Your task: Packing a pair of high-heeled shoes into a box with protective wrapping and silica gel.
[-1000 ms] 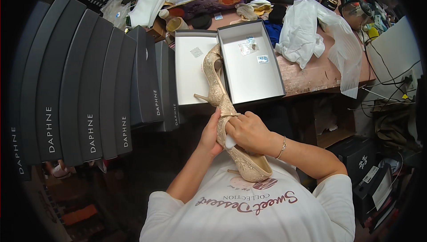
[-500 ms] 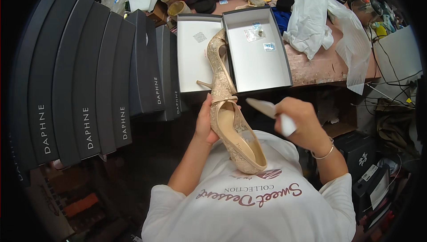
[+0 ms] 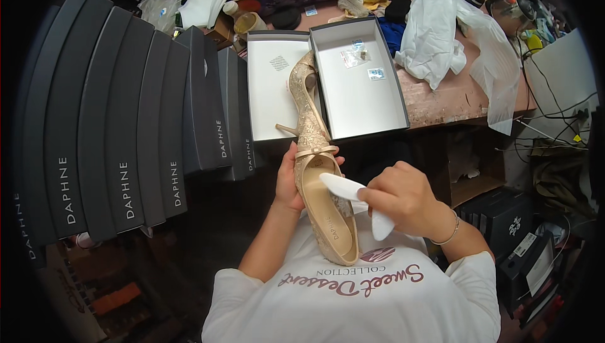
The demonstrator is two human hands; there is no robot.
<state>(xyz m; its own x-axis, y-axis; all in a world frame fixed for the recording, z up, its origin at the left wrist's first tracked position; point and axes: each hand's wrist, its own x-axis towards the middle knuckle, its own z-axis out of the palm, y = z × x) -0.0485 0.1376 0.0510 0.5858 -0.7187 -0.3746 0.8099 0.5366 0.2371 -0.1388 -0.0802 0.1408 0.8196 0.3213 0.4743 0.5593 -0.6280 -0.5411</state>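
Item: beige lace high-heeled shoe, at the centre of the frame, heel end toward the lower edge, toe overlapping the boxes above. We note a small bow at its throat.

Left hand: its grip is closed around the shoe's left side, fingers wrapped behind it, forearm rising from the lower centre.

Right hand: just right of the shoe, its grip pinched shut on a white shoe insert whose tip lies over the shoe opening; a bracelet sits on the wrist.

Surroundings: an open shoe box and its lid lie above on the table; white wrapping paper at upper right; a row of dark shoe boxes at left.
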